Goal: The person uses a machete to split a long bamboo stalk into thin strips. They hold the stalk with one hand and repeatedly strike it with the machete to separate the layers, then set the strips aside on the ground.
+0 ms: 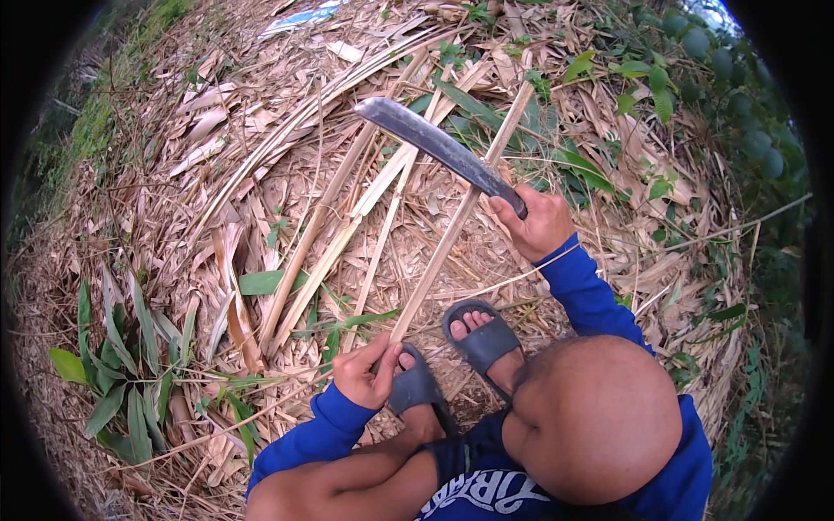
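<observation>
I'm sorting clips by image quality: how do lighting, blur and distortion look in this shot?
Head view: soft, even daylight with no hard shadows; only a faint sheen on the machete blade. The fisheye bends the bamboo strip and the leaf litter toward a black rim. Right hand and left hand are sharp; the bushes at the edge look soft and smeared.

Ground [156,217] covered all over with dry leaves [226,260] and brown husks. Long split bamboo strips [347,217] lying across the leaves. Green leaves [122,365] at the left, green plants [660,87] at the top right.
</observation>
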A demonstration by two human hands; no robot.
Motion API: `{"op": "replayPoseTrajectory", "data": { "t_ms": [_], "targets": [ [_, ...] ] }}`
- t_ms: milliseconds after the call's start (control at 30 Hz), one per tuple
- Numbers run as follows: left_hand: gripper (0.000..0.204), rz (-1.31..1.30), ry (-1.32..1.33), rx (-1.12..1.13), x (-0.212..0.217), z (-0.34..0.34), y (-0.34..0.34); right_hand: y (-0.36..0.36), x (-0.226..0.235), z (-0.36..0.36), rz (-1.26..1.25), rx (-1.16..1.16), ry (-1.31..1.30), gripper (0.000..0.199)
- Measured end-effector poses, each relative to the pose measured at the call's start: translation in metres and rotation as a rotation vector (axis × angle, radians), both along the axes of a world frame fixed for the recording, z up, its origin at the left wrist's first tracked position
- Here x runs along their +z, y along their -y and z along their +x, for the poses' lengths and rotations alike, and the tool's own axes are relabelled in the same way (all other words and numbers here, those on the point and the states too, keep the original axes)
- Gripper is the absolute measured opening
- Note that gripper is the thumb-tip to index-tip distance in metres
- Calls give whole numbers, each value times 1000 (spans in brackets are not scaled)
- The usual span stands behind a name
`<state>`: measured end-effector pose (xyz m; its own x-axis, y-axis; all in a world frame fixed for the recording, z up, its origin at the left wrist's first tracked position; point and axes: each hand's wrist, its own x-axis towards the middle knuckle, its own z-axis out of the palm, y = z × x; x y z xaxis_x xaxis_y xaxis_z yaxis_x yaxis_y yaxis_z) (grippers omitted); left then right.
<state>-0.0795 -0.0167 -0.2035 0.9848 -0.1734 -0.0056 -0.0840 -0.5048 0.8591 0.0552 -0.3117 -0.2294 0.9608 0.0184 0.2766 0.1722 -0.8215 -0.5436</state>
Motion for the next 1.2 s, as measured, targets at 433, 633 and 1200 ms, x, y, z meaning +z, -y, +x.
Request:
{"op": "replayPoseTrajectory", "data": {
  "t_ms": [433, 633, 1200],
  "targets": [
    [21, -481, -517, 121, -10, 32, -4, -27, 4, -38, 23, 191, -25, 51],
    [17, -540, -451, 116, -4, 54, 19, -64, 2, -50, 22, 415, -58, 55],
    [15, -486, -263, 51, -17, 55, 36, -62, 1, -52, -45, 315, 80, 60]
  ]
}}
